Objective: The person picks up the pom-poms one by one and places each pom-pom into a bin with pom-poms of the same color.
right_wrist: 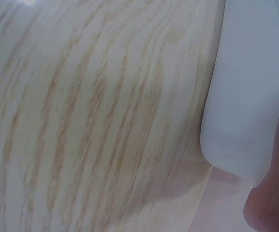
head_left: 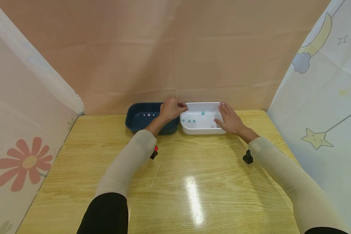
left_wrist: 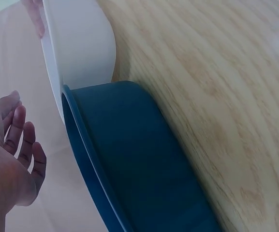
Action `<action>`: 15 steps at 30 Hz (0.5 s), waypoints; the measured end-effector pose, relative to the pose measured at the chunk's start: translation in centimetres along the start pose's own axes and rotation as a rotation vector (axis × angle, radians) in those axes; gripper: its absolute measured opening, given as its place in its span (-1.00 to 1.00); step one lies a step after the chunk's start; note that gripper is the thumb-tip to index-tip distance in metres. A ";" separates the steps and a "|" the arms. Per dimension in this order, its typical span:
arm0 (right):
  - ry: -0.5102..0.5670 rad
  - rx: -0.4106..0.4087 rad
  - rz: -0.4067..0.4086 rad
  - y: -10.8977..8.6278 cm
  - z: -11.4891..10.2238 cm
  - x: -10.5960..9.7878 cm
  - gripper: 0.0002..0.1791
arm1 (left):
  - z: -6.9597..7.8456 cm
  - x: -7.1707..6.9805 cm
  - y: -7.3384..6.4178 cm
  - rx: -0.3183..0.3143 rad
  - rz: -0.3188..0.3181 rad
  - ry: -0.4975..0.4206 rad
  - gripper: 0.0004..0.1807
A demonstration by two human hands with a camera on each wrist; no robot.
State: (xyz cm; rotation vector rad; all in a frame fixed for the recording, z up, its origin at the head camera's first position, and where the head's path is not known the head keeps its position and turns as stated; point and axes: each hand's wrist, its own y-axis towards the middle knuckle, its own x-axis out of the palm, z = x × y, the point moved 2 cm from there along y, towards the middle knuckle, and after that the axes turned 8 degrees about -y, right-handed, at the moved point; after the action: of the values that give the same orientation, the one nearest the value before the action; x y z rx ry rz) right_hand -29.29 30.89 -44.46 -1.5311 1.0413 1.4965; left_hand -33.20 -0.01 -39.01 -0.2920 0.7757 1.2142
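Note:
My left hand hovers where the dark blue tray and white tray meet. In the left wrist view, the thumb and index fingertips come together; whether a small bead is between them cannot be seen. Several teal beads lie scattered inside the white tray. Inside the blue tray are small pink beads, part of its floor being hidden by my left arm. My right hand rests on the white tray's right end, fingers extended and thumb over the inside.
Both trays stand side by side at the back of the wooden table, close to a tan cloth backdrop. Patterned white panels flank the table. Small black wrist devices hang under both sleeves.

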 end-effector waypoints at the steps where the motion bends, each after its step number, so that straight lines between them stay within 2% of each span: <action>1: 0.000 0.002 -0.001 0.0 0.0 0.0 -0.08 | 0.0 0.0 0.1 -0.011 0.003 -0.004 -0.82; 6: -0.009 0.009 -0.020 0.0 0.2 0.0 -0.09 | 0.1 0.3 0.6 -0.057 0.011 -0.013 -0.81; 15: -0.001 0.015 -0.030 0.1 0.2 0.1 -0.10 | -0.5 1.5 1.3 -0.087 0.028 -0.001 -0.84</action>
State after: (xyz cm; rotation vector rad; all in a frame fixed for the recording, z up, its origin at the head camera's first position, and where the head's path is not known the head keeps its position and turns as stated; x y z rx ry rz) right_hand -29.50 31.02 -44.60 -1.5290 1.0231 1.4653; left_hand -34.34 1.17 -40.12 -0.3527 0.7296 1.2763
